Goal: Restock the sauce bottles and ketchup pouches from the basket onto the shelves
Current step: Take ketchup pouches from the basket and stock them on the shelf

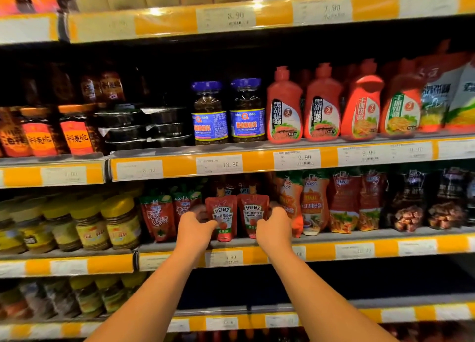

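Observation:
Two red Heinz ketchup pouches stand upright side by side on the third shelf (347, 249). My left hand (196, 229) grips the left pouch (223, 217) at its left edge, fingers curled round it. My right hand (275, 226) grips the right pouch (253, 214) at its right edge. More Heinz pouches stand behind them, mostly hidden. Red sauce bottles (284, 107) line the shelf above, to the right. The basket is out of view.
Other red pouches (158, 217) stand left of the Heinz ones and orange ones (313, 202) right. Yellow-lidded jars (120, 220) fill the left bay. Blue-capped jars (209, 112) sit above. The lower shelf below my arms is dark.

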`<state>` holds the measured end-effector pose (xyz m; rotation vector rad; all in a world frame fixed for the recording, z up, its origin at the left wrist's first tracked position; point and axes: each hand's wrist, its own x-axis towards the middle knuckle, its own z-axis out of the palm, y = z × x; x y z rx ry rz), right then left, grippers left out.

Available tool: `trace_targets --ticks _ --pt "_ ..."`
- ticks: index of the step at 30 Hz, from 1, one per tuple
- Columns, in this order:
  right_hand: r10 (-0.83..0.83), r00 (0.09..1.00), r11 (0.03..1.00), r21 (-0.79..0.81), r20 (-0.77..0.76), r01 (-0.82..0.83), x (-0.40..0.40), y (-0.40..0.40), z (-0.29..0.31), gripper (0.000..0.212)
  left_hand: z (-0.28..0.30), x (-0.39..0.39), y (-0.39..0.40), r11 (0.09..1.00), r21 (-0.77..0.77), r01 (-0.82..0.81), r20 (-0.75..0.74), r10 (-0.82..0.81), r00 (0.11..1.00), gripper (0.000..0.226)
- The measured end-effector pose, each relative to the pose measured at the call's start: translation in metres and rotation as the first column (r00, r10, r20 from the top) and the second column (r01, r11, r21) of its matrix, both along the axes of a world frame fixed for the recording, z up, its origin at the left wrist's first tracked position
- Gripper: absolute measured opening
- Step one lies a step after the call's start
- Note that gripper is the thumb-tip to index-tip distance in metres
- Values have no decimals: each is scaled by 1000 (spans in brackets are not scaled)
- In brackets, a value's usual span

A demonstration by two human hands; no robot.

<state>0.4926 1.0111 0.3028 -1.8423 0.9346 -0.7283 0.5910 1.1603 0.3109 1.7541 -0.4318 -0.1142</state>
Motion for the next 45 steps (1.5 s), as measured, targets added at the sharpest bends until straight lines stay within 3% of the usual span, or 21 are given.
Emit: trace_targets --ticks 8,13,15,18,21,24,26,31,36,41,45 --pt "87 993 995 -34 -78 -90 7 2 3 15 -4 10 -2 999 54 6 0 -6 1000 32" --pt "100 990 993 -45 -98 -105 -1 2 5 3 -5 7 -1 985 171 -36 89 21 996 34" --pt "98 993 993 -65 -70 -103 -10 4 7 22 -8 7 4 971 226 -80 136 50 989 39" --pt "91 996 977 -192 -17 -93 -26 9 5 42 -15 1 16 954 248 -167 256 102 961 26" --pt "75 997 910 -408 -20 -76 -32 13 -4 20 -22 -9 22 923 299 -243 387 116 915 17" --pt "54 983 827 -543 -178 -144 -30 16 -6 19 -24 -15 17 877 395 -272 462 65 884 27" --pt "25 944 771 -595 -330 -229 -25 18 -2 30 -23 -18 10 836 466 -289 496 23 868 31" --pt "-18 877 753 -584 -480 -304 -11 18 3 38 -17 -18 -4 764 565 -312 485 -2 874 34" --pt "-21 887 784 -558 -461 -271 2 16 4 18 -9 -11 -14 738 621 -264 406 -14 914 20" --pt "-18 887 805 -532 -462 -261 14 9 6 2 -11 -4 -25 747 607 -271 370 37 928 37" --pt "-35 872 785 -553 -489 -278 24 6 3 21 -16 2 -34 720 634 -280 371 34 928 31"
